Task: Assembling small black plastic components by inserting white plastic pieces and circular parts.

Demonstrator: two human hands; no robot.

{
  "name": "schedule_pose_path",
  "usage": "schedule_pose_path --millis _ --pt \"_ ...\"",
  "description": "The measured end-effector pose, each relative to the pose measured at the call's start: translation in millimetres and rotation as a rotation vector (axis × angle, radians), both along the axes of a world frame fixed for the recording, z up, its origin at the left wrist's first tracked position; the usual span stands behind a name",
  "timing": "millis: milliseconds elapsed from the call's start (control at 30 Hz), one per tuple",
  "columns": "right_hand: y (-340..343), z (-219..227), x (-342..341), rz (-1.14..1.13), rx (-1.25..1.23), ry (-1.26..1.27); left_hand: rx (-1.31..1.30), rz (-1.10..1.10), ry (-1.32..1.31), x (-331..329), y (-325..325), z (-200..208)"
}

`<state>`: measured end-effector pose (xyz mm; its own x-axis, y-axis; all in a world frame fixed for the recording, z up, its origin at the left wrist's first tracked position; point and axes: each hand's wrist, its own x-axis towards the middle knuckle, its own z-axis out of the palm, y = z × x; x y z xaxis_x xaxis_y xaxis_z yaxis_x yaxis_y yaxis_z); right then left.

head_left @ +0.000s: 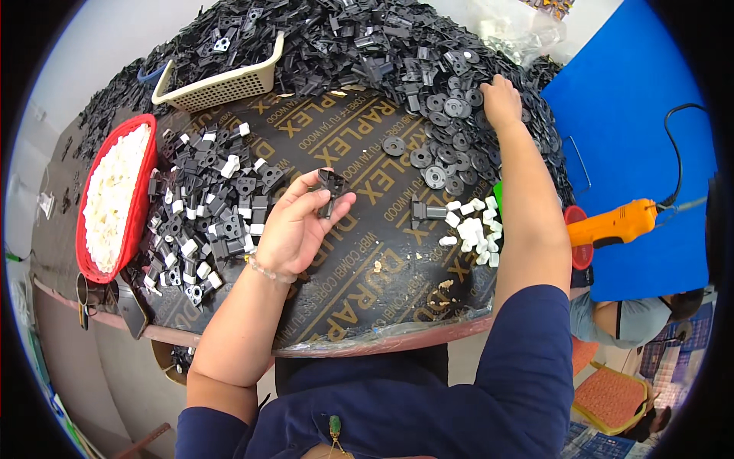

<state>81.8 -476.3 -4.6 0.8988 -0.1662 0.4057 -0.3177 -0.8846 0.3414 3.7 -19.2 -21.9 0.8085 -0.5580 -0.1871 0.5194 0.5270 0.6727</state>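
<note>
My left hand (294, 222) is raised over the middle of the table, its fingers closed round a small black plastic bracket (330, 191). At the far right my right hand (502, 103) reaches into the heap, beside many round black discs (453, 108). Its fingers are curled, and whatever lies under the fingertips is hidden. Between the hands and nearer to me, a single black plastic part (428, 213) lies next to a small pile of white plastic caps (482, 229). Left of my left hand are many black parts (229, 187), several bearing white caps.
A large heap of black parts (344, 46) covers the far side, with a cream basket (222, 92) in it. A red basket (145, 195) of white pieces stands left. On the right are a blue board (634, 153), an orange tool (615, 223) with a cable, and another person (634, 317).
</note>
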Motion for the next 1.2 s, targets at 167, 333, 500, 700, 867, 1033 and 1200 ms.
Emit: schedule_pose_path --millis 167,333,500,700,867,1033,1200 --pt "-19 7 2 0.073 0.203 -0.269 -0.035 0.011 0.09 4 -3 -9" --pt "4 29 -2 0.088 1.49 -0.462 -0.082 0.007 0.117 2 -3 -3" --pt "104 49 -32 0.279 1.804 -0.206 -0.15 0.006 0.126 2 -4 -5" --pt "247 34 -93 0.733 1.773 -0.061 -0.197 0.039 0.144 1 -2 -6" --pt "272 25 -118 0.958 0.884 0.011 -0.274 0.062 0.061 1 -3 -9" --pt "273 28 -118 0.907 1.13 0.071 -0.282 0.042 0.108 -2 -3 -5" --pt "278 30 -119 0.95 1.061 0.054 -0.283 0.023 0.125 -3 -3 -4"
